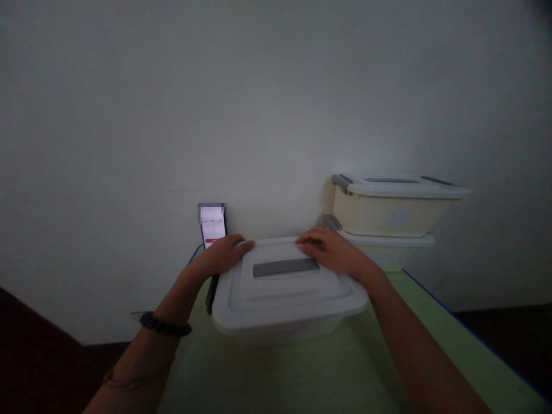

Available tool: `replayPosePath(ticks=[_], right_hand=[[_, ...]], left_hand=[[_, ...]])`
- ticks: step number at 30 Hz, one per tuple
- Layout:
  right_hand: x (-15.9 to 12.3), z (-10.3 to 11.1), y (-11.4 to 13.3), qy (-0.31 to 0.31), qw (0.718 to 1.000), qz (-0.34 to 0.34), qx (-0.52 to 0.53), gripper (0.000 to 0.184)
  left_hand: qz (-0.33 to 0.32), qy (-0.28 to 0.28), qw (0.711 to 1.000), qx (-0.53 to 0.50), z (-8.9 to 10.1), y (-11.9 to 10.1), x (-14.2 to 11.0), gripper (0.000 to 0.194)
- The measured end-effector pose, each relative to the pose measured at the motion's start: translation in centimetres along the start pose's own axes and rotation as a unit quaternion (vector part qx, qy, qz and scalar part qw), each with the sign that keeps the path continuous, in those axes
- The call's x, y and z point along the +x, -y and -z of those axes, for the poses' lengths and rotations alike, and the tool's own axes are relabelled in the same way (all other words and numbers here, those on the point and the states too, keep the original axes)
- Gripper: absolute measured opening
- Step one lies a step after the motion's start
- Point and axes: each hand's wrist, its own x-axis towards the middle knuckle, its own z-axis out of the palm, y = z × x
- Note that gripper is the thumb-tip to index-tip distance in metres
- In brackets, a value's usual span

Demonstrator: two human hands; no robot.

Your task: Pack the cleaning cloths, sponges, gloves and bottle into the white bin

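Note:
A white plastic storage box (276,328) with a closed lid (288,293) and a grey handle strip (286,267) sits on the green table (276,374) in front of me. My left hand (224,253) lies on the lid's far left corner, fingers curled over the edge. On the far right part of the lid rests my right hand (330,247), fingers flat and together. A dark latch (211,293) hangs at the box's left side. I wear a dark band (166,325) on the left wrist.
Two more lidded boxes are stacked at the back right, a cream one (388,210) on a white one (388,250). A phone (213,225) with a lit screen leans against the white wall. The table's blue edge (474,336) runs along the right.

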Motion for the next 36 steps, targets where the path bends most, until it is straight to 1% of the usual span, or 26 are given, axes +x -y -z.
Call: replayPosePath(ticks=[2,5,10,13,17,20,24,28,32,36], right_hand=[[0.1,-0.2,-0.3,-0.009,1.000,0.003,-0.015,0.020],[0.1,-0.2,-0.1,-0.014,0.999,0.015,-0.036,0.020],[0.1,-0.3,0.4,-0.021,0.999,0.018,-0.033,0.019],[0.1,-0.3,0.4,-0.017,0.999,0.018,-0.033,0.020],[0.3,-0.4,0.3,-0.003,0.999,0.021,-0.035,0.021],[0.4,-0.5,0.0,0.007,0.999,0.024,-0.029,0.021],[0.6,-0.6,-0.2,0.024,0.999,0.028,-0.036,0.023],[0.3,-0.4,-0.3,0.023,0.999,0.025,-0.036,0.023],[-0.3,-0.1,-0.4,0.021,0.999,0.009,-0.034,0.023],[-0.7,-0.1,-0.6,0.019,0.999,0.005,-0.038,0.025]], left_hand=[[0.000,0.000,1.000,-0.003,0.0,0.1,0.0,0.051],[0.003,0.000,1.000,-0.008,-0.1,0.2,0.0,0.052],[0.021,-0.011,1.000,0.009,0.0,-0.3,-0.3,0.052],[0.027,-0.017,0.999,0.009,0.0,-0.5,-0.4,0.048],[0.021,-0.002,1.000,0.000,-0.2,-0.4,-0.1,0.045],[0.022,-0.001,1.000,0.000,-0.3,-0.2,0.1,0.045],[0.031,-0.001,0.999,-0.030,-0.4,0.1,0.1,0.045],[0.025,0.005,0.997,-0.067,-0.5,0.2,0.3,0.046],[0.006,0.006,0.997,-0.080,-0.6,-0.1,0.8,0.046],[0.006,0.005,0.996,-0.085,-0.7,-0.6,1.0,0.047]])
